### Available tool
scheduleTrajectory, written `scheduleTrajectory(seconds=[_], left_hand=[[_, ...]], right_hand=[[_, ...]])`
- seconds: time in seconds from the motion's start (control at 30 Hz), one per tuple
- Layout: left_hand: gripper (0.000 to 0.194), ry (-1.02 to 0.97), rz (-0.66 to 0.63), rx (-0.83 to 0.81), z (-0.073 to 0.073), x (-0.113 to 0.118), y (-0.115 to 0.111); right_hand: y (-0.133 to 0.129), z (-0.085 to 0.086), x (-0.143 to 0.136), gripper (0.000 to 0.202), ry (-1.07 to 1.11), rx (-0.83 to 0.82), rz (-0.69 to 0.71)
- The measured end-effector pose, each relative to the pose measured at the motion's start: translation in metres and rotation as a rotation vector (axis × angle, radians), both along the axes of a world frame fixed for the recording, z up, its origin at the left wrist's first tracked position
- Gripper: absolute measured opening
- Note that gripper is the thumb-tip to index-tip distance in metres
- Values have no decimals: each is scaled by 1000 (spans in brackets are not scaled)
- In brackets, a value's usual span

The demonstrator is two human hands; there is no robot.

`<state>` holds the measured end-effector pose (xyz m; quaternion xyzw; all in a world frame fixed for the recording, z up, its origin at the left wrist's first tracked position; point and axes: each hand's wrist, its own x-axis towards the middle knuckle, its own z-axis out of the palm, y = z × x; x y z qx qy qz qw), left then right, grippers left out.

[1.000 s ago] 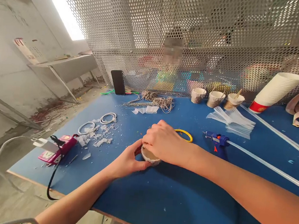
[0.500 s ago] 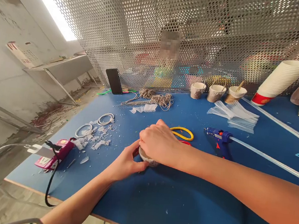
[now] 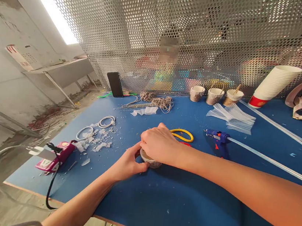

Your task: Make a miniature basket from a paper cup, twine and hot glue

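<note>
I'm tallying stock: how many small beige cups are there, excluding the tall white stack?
4: three small beige cups in a row by the perforated metal screen; one, partly hidden, between both hands.

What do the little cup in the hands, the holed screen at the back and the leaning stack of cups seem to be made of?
Little cup: perhaps card, dull brownish inside, rough and pale outside; the right hand hides much.
Holed screen: probably metal, grey, with bright glints between its regular holes.
Stack of cups: likely paper, smooth off-white, judging by the thin nested rims.
</note>
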<state>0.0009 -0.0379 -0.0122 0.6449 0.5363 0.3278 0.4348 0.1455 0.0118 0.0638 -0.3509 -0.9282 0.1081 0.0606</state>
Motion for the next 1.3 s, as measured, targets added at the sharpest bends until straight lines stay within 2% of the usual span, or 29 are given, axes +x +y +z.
scheduleTrajectory(seconds=[0.17, 0.3, 0.43, 0.6, 0.67, 0.77, 0.87, 0.93, 1.07, 1.23, 1.3], left_hand=[[37, -6, 3, -29, 3, 0, 0], [41, -33, -8, -35, 1, -2, 1], [48, -90, -33, -35, -1, -5, 1], [70, -179, -85, -31, 4, -8, -3], [70, -167, -62, -19, 5, -8, -5], [66, -99, 21, 49, 2, -3, -10], [63, -15, 123, 145, -4, 7, -16], [62, 39, 172, 191, -8, 13, -20], [58, 90, 150, 242, -10, 18, -27], [57, 106, 64, 272, -7, 11, -33], [49, 94, 40, 305, -3, 7, -34]], right_hand=[[2, -2, 0, 23, 12, -27, -17], [4, -4, -1, 24, 44, -51, -33], [4, 1, 1, 32, 81, -91, -59], [1, 9, 26, 32, 363, -226, -161], [-3, 2, 42, 28, 494, -279, -207], [-13, -21, 66, 21, 606, -352, -307], [-26, -50, 79, 33, 634, -455, -347], [-35, -63, 80, 42, 657, -526, -347], [-45, -70, 75, 45, 698, -586, -300], [-48, -75, 74, 45, 740, -548, -314], [-49, -80, 74, 50, 737, -527, -321]])
